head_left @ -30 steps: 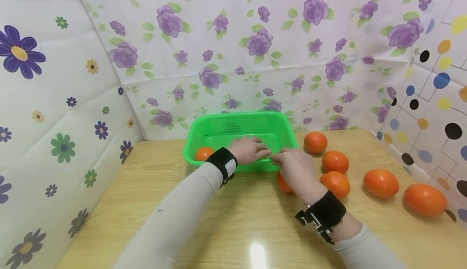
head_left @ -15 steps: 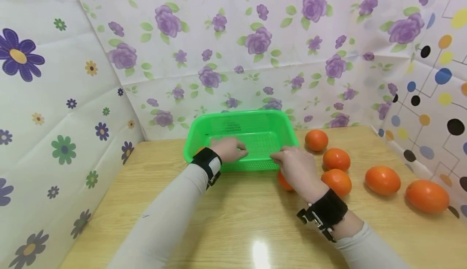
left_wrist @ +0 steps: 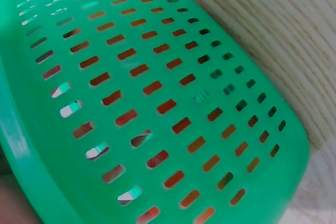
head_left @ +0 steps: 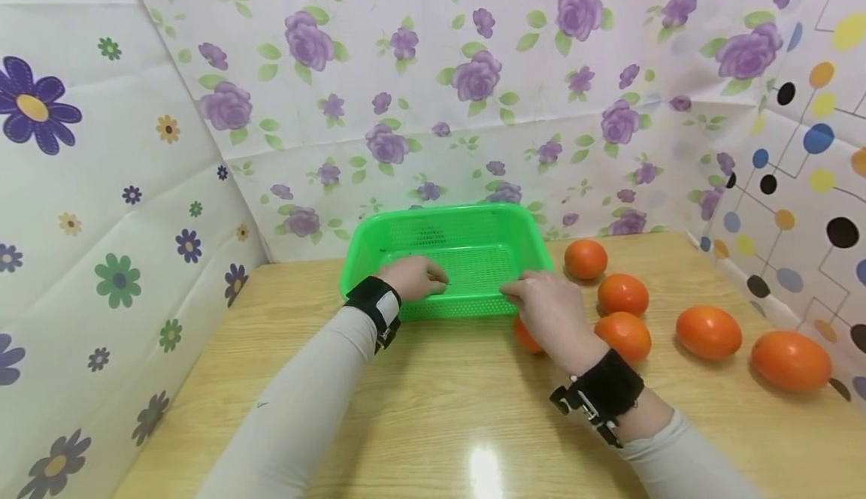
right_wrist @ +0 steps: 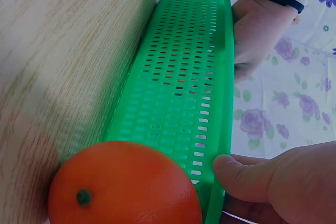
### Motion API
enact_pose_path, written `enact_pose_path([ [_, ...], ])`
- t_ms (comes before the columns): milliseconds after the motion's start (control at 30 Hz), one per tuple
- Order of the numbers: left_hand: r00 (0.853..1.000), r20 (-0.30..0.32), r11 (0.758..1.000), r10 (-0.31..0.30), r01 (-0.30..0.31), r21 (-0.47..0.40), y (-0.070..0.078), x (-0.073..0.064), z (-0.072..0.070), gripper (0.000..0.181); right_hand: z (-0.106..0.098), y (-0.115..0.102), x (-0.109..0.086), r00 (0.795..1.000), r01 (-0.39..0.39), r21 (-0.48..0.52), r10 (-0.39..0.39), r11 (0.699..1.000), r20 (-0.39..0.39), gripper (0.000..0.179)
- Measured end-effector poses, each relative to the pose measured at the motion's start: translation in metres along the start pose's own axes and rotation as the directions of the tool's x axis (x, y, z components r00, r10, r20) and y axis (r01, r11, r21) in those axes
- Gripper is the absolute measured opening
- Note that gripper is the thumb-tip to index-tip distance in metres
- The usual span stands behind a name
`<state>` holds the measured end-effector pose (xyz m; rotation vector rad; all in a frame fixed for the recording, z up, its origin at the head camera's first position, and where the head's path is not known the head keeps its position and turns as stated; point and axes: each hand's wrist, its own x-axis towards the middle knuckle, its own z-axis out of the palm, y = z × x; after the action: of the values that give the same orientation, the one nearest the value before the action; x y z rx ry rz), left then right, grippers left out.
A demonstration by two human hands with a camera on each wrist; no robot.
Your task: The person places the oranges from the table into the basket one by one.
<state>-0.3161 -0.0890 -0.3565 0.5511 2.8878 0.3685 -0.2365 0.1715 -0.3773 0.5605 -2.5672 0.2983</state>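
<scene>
A green plastic basket [head_left: 473,307] with perforated walls stands at the back of the table. My right hand [head_left: 549,311] pinches its front rim near the right corner; the right wrist view shows the thumb [right_wrist: 233,174] outside the rim and the fingers behind it. My left hand [head_left: 411,279] reaches over the front rim at the left, its fingertips inside, bent and partly hidden. Orange-red shows through the wall holes in the left wrist view, beside that hand. Whether it grips anything I cannot tell. One tomato [right_wrist: 123,187] lies outside the front wall, under my right hand.
Several tomatoes [head_left: 622,294] lie on the wooden table [head_left: 406,424] right of the basket, with the outermost tomato [head_left: 790,361] near the right-hand sheet. Floral sheets [head_left: 440,108] close off the back and sides.
My left hand has moved left along the front of the basket, its fingers bending downward, and now covers the tomato seen inside earlier. My right hand stays on the rim.
</scene>
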Motion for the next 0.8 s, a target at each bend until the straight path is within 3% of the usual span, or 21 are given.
enact_pose_path([
  [267,0.997,-0.074,0.999,0.008,-0.005,0.035,-0.0023,0.0027,0.004,0.041,-0.0003,-0.0002,0.0,1.0,-0.006,0.005,0.005,1.0,0.006,0.02],
  [533,0.996,-0.093,1.0,0.012,-0.01,0.023,-0.005,0.0056,0.0063,0.042,-0.0011,-0.0008,0.0004,1.0,-0.008,0.005,0.008,1.0,0.002,0.019],
  [800,0.989,-0.144,0.999,0.029,-0.026,0.019,-0.0023,-0.0008,0.004,0.036,-0.0014,-0.0007,0.0005,1.0,-0.007,0.01,0.007,1.0,0.001,0.018],
])
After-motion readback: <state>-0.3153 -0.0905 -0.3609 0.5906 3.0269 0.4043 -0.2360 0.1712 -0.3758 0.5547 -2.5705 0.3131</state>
